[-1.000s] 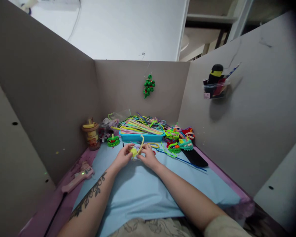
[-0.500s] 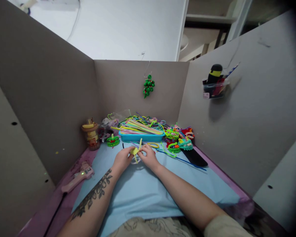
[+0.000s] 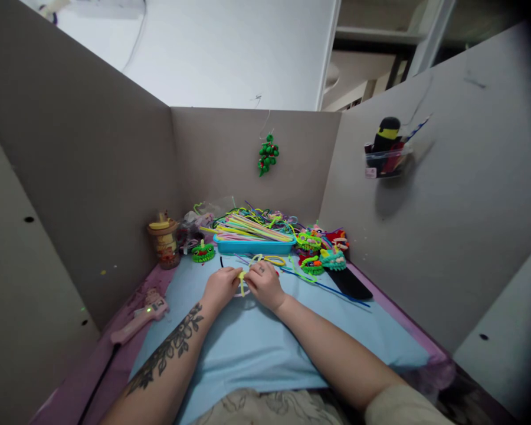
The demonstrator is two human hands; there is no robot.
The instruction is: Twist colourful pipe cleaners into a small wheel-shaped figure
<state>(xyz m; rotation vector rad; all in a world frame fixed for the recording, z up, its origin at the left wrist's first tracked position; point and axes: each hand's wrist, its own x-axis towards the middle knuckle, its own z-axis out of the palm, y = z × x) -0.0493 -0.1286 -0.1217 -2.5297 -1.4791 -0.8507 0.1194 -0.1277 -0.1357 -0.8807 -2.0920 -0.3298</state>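
My left hand and my right hand meet above the middle of the blue cloth. Between their fingertips is a yellow pipe cleaner piece, with one end hanging down and another bent in a loop behind my right fingers. The left thumb and fingers pinch it. My right fingers are closed on it too, and they hide part of it. Just below the hands lies a pale ring-shaped thing, partly covered and too small to name.
A blue tray heaped with pipe cleaners stands behind my hands. Fuzzy figures and a black slab lie at right. A pink glue gun and a lidded cup are at left. Grey partitions enclose the table.
The yellow end that stood upright is now bent over into a loop near my right fingers. My right hand has turned and its fingers have curled in closer to the left.
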